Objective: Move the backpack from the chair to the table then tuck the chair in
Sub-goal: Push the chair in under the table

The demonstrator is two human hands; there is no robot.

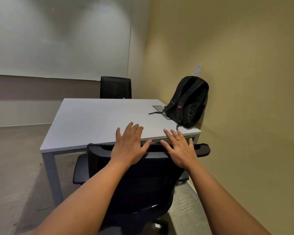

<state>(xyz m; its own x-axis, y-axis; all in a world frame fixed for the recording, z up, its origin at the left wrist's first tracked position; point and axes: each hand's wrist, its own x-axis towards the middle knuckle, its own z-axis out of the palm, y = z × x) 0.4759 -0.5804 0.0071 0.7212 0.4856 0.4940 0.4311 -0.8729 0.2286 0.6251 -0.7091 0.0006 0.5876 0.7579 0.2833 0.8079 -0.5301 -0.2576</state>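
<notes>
A black backpack [187, 102] with a small orange tag stands upright on the right side of the white table [92, 121], leaning against the yellow wall. A black office chair [139, 180] sits at the table's near edge, its backrest top level with the tabletop edge and its seat under the table. My left hand [130, 146] hovers over the top of the backrest with fingers spread. My right hand [180, 150], wearing a gold ring, is spread the same way just to the right. Neither hand holds anything.
A second black chair [115, 87] stands at the far side of the table. A grey panel [158, 108] is set in the tabletop beside the backpack. A whiteboard [58, 39] covers the far wall; the yellow wall [244, 82] is close on the right.
</notes>
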